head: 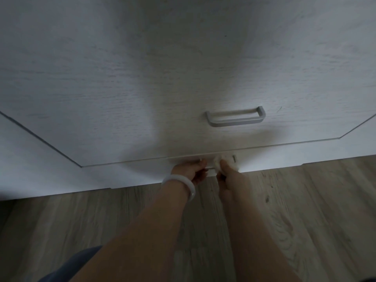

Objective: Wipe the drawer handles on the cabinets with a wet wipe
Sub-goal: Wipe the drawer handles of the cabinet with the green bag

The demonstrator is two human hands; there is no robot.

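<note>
Looks like a home room, bedroom or living area, can't tell which: white wood-grain drawer cabinet with a grey metal bar handle on the drawer front, standing on grey-brown wood-look laminate floor, dim indoor light.

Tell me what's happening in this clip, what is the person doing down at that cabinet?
A person is bent over a white cabinet, working at the lowest drawer handle, just above the wood floor. The right hand holds a bunched white wet wipe against the right part of that handle. The left hand, with a white bangle on its wrist, grips the handle's left end. The silver handle on the drawer above is untouched at this moment.
</note>
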